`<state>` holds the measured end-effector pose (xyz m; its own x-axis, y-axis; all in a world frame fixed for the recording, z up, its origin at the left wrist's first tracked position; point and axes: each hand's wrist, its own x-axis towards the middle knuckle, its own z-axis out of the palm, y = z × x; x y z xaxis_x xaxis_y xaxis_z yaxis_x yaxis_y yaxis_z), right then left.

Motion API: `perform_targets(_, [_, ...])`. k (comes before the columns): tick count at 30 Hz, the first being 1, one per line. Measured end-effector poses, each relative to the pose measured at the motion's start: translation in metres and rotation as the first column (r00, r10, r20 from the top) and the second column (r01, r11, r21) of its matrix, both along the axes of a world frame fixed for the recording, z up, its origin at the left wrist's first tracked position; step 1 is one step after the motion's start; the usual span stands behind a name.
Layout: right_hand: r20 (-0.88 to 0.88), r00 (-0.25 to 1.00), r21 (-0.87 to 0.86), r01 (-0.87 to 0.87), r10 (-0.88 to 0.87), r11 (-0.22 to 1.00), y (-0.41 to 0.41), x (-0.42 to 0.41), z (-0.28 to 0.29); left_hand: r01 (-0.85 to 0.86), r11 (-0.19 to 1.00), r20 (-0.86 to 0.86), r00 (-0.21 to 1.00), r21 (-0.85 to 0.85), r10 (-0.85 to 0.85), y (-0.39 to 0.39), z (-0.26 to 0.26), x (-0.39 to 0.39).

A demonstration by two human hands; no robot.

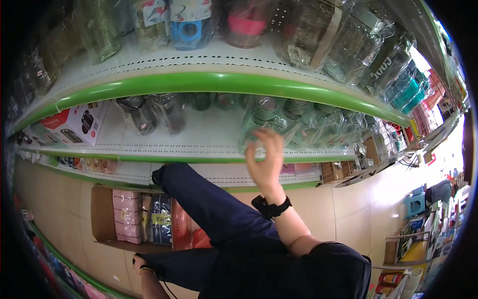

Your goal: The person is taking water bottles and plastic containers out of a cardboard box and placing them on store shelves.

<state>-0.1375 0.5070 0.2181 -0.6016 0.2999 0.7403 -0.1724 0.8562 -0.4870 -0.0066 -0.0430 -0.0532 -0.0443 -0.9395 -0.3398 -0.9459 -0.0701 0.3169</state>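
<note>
My right hand, a black strap with a small device on its wrist, is raised at the front of the middle shelf. Its thumb and fingers are curved with a gap between them, and I see nothing held. Just behind it stands a greenish glass jar in clear plastic wrap, overlapped by the blurred fingertips; contact is unclear. More wrapped jars are grouped to the right. At lower left, my left hand is beside my bent knee, its fingers mostly hidden.
Above runs a shelf with a green front edge, bearing wrapped bottles and jugs. Printed boxes and dark wrapped containers sit left on the middle shelf. A cardboard box of packaged textiles stands on the tiled floor by my legs.
</note>
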Motion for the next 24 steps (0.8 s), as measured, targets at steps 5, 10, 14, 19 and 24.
perform_targets(5, [-0.038,0.949,0.071,0.315,-0.313,0.946,0.050,-0.001,0.027,0.029,0.999,0.006,1.000,-0.016,-0.029,0.010,0.003,-0.005])
perform_targets(10, [0.331,0.907,0.003,0.274,-0.259,0.962,0.079,0.000,-0.015,0.109,0.993,0.001,0.994,0.035,-0.109,0.019,0.015,-0.004])
perform_targets(14, [0.297,0.939,-0.185,0.233,-0.171,0.955,0.070,0.001,-0.001,0.087,0.988,0.111,0.991,-0.131,-0.073,0.018,0.003,-0.005])
perform_targets(19, [0.433,0.869,-0.005,0.267,-0.238,0.964,0.071,-0.019,0.013,0.001,0.997,0.093,0.996,-0.082,0.007,0.032,0.012,-0.005])
perform_targets(24, [0.274,0.962,-0.120,0.037,-0.003,0.992,0.010,-0.016,0.034,0.046,0.997,0.098,0.994,-0.054,-0.041,0.033,0.032,0.009])
